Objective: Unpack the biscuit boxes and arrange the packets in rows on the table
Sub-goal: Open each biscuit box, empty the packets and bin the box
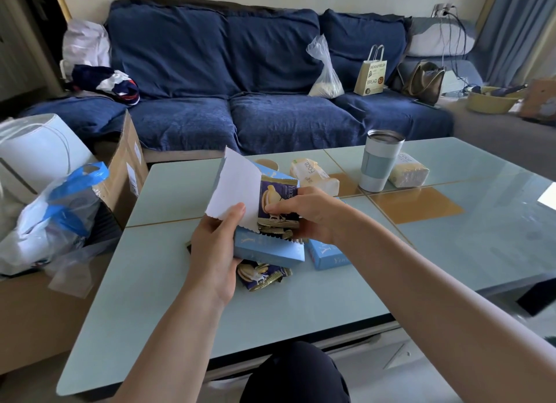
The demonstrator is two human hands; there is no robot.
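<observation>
My left hand (216, 246) holds an open light-blue biscuit box (267, 250) above the table, its white flap (234, 189) raised. My right hand (307, 213) grips a dark purple biscuit packet (278, 196) that sticks up out of the box, with more packets bunched below it. A second light-blue box (326, 255) lies on the table just right of the held one, partly hidden by my right wrist. A few loose packets (261, 276) lie on the table under the held box.
On the pale blue glass table (451, 240) stand a grey-banded tumbler (379, 162) and two tissue packs (313, 174) (409, 171). Left of the table are a cardboard box (126, 168) and plastic bags (54, 222). A blue sofa (240, 80) lies behind.
</observation>
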